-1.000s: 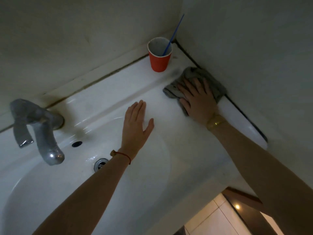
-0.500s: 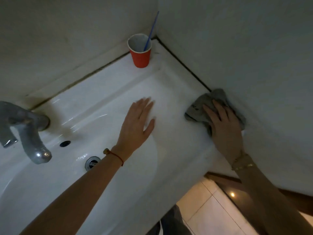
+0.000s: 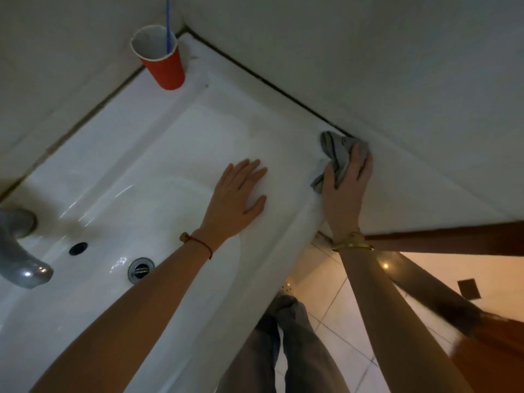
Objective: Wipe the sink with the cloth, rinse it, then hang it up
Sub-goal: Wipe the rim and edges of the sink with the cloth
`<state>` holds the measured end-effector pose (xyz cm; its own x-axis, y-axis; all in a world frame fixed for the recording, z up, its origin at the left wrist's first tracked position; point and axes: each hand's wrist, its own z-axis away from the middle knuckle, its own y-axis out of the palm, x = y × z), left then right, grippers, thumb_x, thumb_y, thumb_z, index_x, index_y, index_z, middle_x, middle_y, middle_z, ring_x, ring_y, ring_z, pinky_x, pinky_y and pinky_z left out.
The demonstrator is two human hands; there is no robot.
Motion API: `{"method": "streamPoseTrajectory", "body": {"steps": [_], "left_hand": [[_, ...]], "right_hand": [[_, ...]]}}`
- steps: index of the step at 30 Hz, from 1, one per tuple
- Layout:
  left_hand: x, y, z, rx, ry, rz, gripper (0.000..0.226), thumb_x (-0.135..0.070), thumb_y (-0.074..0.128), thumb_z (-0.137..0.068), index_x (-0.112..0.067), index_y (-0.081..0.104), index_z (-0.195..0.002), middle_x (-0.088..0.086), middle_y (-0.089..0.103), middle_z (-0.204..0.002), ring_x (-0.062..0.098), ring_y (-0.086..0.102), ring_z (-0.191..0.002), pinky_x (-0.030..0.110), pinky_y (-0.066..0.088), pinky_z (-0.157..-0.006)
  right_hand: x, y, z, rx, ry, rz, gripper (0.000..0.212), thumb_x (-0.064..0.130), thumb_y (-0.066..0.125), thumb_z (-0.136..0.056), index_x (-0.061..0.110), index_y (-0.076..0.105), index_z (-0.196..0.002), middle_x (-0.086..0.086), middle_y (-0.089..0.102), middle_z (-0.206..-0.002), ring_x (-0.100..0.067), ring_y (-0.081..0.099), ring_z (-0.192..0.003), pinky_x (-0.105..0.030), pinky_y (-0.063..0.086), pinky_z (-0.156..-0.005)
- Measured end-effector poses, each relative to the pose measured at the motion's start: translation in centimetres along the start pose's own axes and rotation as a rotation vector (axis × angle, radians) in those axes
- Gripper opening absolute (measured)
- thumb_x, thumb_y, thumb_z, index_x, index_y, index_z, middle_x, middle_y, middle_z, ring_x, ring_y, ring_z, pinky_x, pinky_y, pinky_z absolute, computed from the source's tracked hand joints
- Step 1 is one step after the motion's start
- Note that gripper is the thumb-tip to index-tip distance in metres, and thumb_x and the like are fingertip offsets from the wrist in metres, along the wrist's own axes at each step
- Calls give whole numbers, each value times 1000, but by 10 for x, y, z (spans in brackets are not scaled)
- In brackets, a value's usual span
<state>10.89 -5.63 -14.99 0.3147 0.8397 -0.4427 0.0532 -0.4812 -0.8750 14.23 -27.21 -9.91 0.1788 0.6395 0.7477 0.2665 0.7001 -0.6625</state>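
A white sink (image 3: 158, 154) fills the left and middle of the head view, set into a wall corner. My right hand (image 3: 347, 191) grips a bunched grey cloth (image 3: 336, 151) at the sink's right front corner, against the side wall; the cloth sticks out past my fingers. My left hand (image 3: 236, 199) rests flat, fingers straight, on the sink's right deck beside the basin. The drain (image 3: 141, 269) and overflow hole (image 3: 78, 248) lie in the basin. A grey tap (image 3: 19, 251) juts in from the left edge.
A red paper cup (image 3: 161, 59) with a blue stick in it stands in the back corner of the sink deck. Walls close in behind and to the right. Tiled floor (image 3: 326, 316), my trouser legs and a brown door frame (image 3: 453, 242) show below right.
My right hand has drawn the cloth along the side wall from near the cup to the sink's front corner and bunched it in its fingers. My left hand stayed flat on the deck.
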Motion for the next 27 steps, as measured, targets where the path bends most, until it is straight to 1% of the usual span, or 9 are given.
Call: {"method": "streamPoseTrajectory", "body": {"steps": [5,7,10,13,15,17,21,25,27], "left_hand": [[0,4,0,-36,2,-9,54,-37,50,-97,-13,47,-145,6,43,-154,24,35,-146,47,20,-123],[1,4,1,-34,4,-17,54,-38,50,-97,-14,46,-146,6,42,-154,24,34,-146,45,19,-124],[1,4,1,-51,14,-19,54,-37,51,-97,-14,47,-145,6,43,-154,24,35,-145,45,20,-124],[0,4,2,-48,4,-24,54,-38,50,-97,-15,46,-145,5,43,-154,23,35,-146,46,21,-123],[0,4,1,-42,-1,-19,54,-39,49,-97,-15,46,-146,4,42,-154,23,34,-146,46,20,-123],[0,5,0,-39,-4,-21,54,-39,49,-97,-15,45,-146,4,42,-155,23,34,-146,45,20,-124],[1,6,1,-48,3,-22,54,-38,49,-98,-15,45,-146,5,42,-155,23,34,-146,46,20,-123],[2,6,2,-53,1,-22,54,-37,50,-97,-15,46,-146,5,42,-155,23,34,-146,46,20,-123],[1,5,2,-54,2,-17,53,-36,51,-97,-15,46,-146,5,42,-155,23,34,-146,46,20,-123]], "right_hand": [[9,-8,85,160,2,-83,63,35,43,-100,29,11,-154,4,-12,-162,-9,3,-146,-4,6,-110],[9,-10,105,211,-55,-55,60,31,40,-102,29,9,-154,5,-20,-160,-13,0,-147,-7,10,-113],[10,1,62,152,34,-94,60,38,31,-102,22,6,-155,-5,-5,-163,-21,-1,-149,-37,7,-123],[14,7,27,10,123,-52,56,35,34,-103,18,16,-154,-14,-1,-162,-22,8,-149,-18,8,-119],[19,7,48,-34,121,-161,56,26,41,-103,19,18,-154,-12,7,-160,-3,28,-138,-2,19,-108],[17,4,85,-12,123,-273,62,24,45,-101,21,13,-154,-8,23,-153,15,38,-115,-6,35,-100],[5,-1,84,110,130,-260,76,31,56,-96,31,7,-153,-6,29,-148,-8,40,-119,-19,34,-98],[12,1,35,39,176,-231,76,38,52,-97,27,3,-154,-11,29,-147,-8,38,-110,-9,31,-87],[13,7,43,-6,196,-232,71,41,42,-100,27,-1,-155,-12,34,-144,-11,46,-105,-15,40,-83]]}}
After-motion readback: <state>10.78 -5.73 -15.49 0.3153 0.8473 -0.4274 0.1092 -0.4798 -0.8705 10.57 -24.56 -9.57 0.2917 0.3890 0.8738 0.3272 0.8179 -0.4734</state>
